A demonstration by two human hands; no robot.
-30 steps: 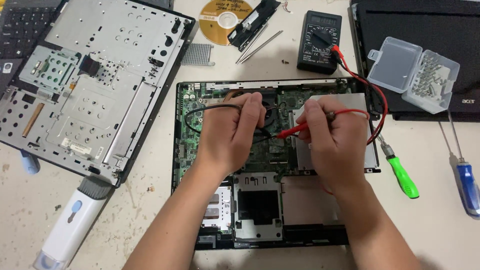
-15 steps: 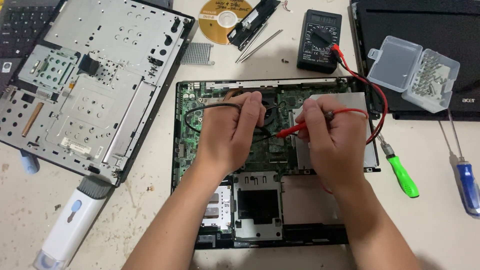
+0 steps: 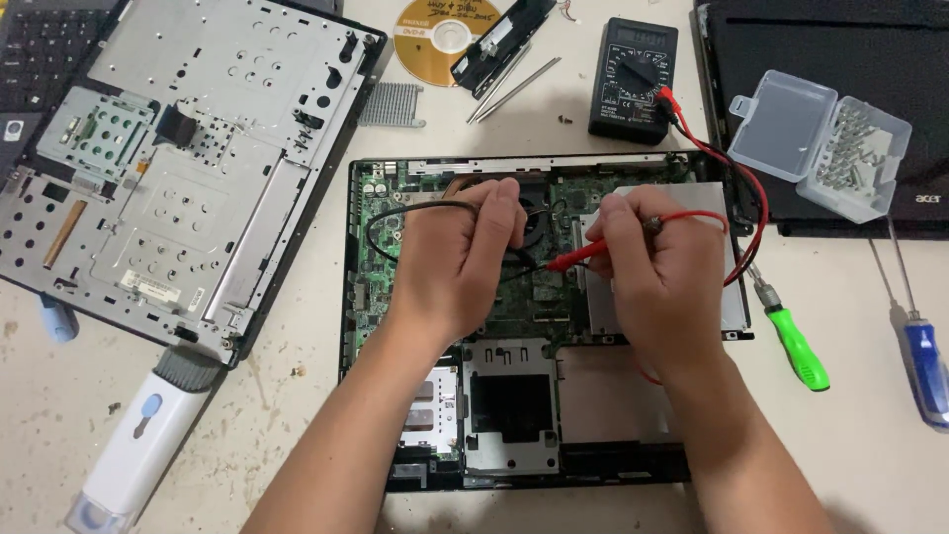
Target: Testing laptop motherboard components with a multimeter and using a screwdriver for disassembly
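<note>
A: The left hand (image 3: pixel 450 262) pinches the black probe (image 3: pixel 514 259), the right hand (image 3: pixel 657 272) the red probe (image 3: pixel 583 257), both tips over the laptop board (image 3: pixel 524 297) on the counter (image 3: pixel 297 415).

B: Those 2 light, stiff probes likely want pencil grips on their insulated shafts; the board looks fragile.

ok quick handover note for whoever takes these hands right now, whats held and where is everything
Left hand: closed grip on the black probe, over the green motherboard of the opened laptop base.
Right hand: pinching the red probe, tip on the board beside the fan.
Multimeter sits above the base, leads plugged in.
Done: top cover off, board exposed.
Left: the meter reading is not legible.
</note>
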